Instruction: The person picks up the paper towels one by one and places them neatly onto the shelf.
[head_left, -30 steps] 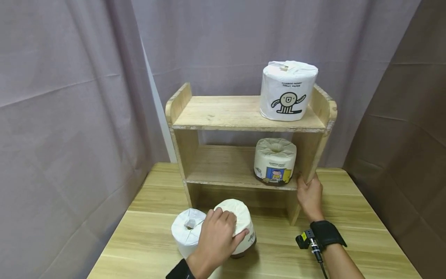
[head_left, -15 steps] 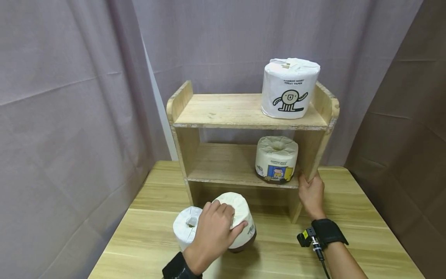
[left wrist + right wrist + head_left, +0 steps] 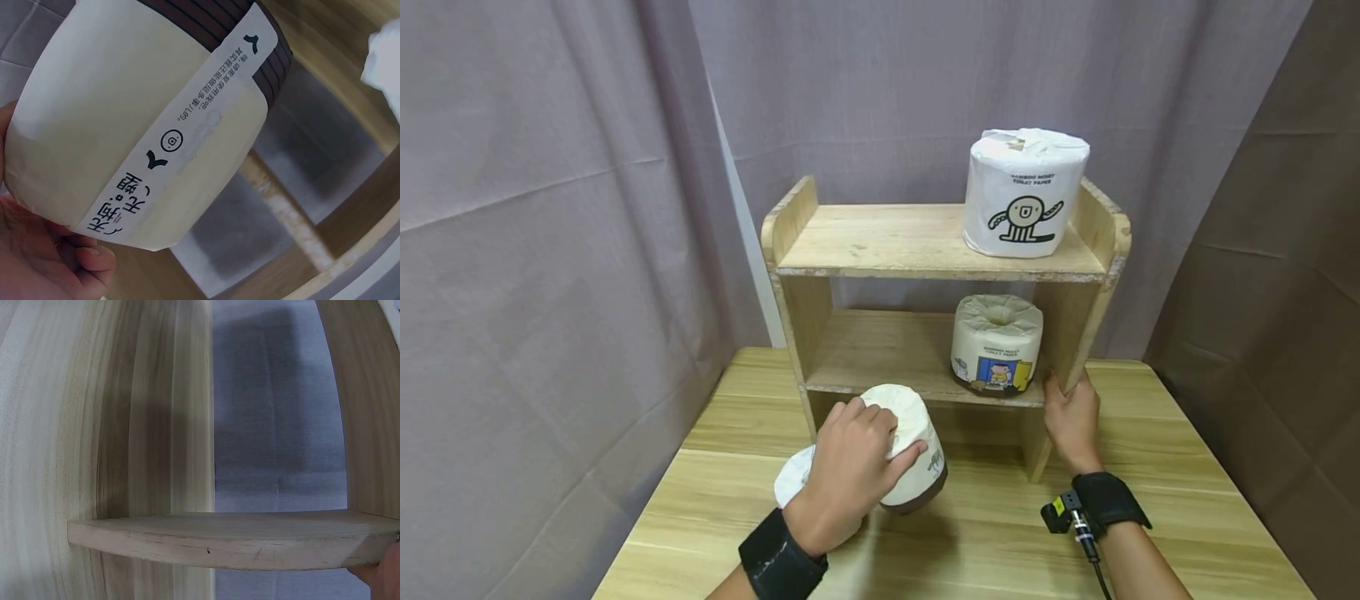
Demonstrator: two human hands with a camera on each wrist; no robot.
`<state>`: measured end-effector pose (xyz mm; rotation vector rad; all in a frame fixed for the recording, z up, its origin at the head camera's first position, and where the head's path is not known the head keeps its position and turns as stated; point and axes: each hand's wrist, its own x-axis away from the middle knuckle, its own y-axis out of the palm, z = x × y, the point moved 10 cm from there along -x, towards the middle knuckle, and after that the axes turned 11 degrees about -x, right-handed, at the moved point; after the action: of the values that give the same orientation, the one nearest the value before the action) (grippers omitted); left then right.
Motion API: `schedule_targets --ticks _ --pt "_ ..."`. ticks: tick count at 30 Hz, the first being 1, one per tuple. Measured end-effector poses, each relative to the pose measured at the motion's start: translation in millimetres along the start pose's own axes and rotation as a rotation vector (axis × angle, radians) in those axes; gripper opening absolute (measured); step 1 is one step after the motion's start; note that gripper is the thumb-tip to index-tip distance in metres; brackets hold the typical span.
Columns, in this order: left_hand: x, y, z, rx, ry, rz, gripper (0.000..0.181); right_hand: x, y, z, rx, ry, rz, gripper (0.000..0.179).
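My left hand (image 3: 850,467) grips a cream, brown-based toilet roll (image 3: 927,462) at its top rim, fingers over its top and thumb along the near side. The roll is tilted and its shadow falls on the table below; in the left wrist view its cream wrapper with a printed strip fills much of the picture. A white toilet roll (image 3: 792,477) stands on the table, mostly hidden behind that hand. My right hand (image 3: 1073,425) holds the right side panel of a small wooden shelf (image 3: 887,242), thumb on the inner face, just under the middle board.
On the top board, at right, stands a white toilet roll (image 3: 1026,196). Below it, a cream roll with a cartoon print (image 3: 997,350) sits on the middle board. The shelf stands on a wood-grain table (image 3: 1142,467), with grey curtains (image 3: 887,92) behind.
My left hand has raised the cream toilet roll off the table and moved it toward the shelf, covering more of the white roll. The right hand keeps its hold on the shelf.
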<state>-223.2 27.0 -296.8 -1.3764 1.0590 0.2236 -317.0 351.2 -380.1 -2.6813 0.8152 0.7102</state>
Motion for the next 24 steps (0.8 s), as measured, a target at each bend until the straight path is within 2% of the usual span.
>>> schedule_targets --ticks 11,17,24 --pt "-25.1 -13.4 -9.0 -0.12 0.017 0.077 0.05 -0.8 -1 1 0.007 0.008 0.0 0.036" --pt "-35.9 -13.9 -15.6 -0.162 0.029 0.081 0.051 -1.0 -2 1 0.006 -0.001 0.005 0.036" --pt "-44.4 -14.0 -21.2 -0.19 0.014 0.07 0.051 0.1 -1 1 0.005 -0.008 0.008 0.035"
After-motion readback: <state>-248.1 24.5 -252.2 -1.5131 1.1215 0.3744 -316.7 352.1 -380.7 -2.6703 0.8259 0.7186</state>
